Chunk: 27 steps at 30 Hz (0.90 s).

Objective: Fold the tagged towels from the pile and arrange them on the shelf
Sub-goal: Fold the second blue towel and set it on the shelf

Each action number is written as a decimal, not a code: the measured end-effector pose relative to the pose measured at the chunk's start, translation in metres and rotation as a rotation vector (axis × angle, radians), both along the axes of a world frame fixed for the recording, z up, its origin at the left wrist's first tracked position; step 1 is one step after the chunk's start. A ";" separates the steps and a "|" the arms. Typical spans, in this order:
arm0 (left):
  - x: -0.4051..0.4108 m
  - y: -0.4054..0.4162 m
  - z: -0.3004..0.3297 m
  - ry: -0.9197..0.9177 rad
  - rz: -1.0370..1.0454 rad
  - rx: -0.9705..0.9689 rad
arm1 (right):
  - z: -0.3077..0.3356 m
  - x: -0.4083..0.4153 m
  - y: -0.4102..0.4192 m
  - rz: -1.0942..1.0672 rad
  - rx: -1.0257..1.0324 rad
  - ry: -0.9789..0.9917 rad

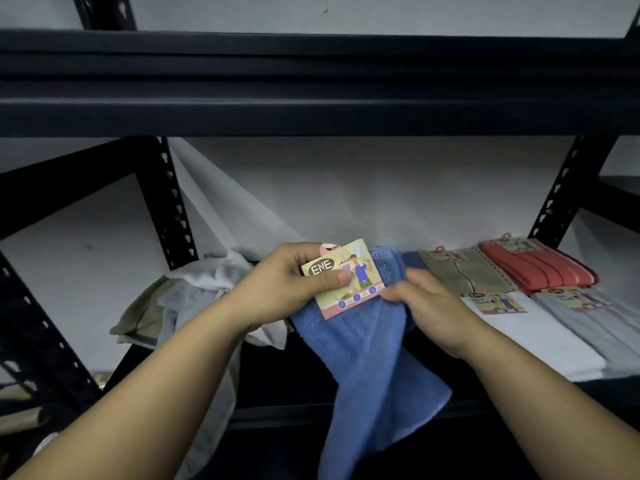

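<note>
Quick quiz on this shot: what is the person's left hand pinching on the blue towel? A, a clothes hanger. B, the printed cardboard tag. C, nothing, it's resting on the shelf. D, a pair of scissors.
B: the left hand has its thumb pressed across the printed cardboard tag at the top of the blue towel, while the right hand grips the towel's fabric beside it.

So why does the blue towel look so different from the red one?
The blue towel is unfolded, hanging from both hands over the shelf edge; the red towel is folded flat on the shelf. The blue one's tag is gripped in the left hand; nobody touches the red one's. Both carry card tags.
</note>
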<state>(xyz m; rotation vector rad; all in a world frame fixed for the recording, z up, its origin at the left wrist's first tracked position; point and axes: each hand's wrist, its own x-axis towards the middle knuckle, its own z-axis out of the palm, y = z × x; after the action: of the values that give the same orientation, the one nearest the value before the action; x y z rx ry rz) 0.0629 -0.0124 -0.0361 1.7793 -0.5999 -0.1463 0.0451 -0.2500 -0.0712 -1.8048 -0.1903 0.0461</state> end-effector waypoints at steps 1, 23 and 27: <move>-0.006 0.004 0.005 -0.023 -0.013 0.045 | 0.003 -0.009 0.000 -0.008 0.028 0.003; -0.042 0.023 0.025 -0.115 -0.258 0.086 | 0.010 -0.072 0.000 -0.169 0.379 -0.048; -0.042 0.020 0.030 -0.087 -0.342 0.146 | 0.003 -0.067 0.007 -0.191 0.413 0.033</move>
<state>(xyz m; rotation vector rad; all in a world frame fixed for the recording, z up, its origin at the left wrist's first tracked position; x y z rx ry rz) 0.0209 0.0079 -0.0065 1.8172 -0.9760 -0.3562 -0.0215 -0.2428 -0.0678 -1.4017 -0.0006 -0.0929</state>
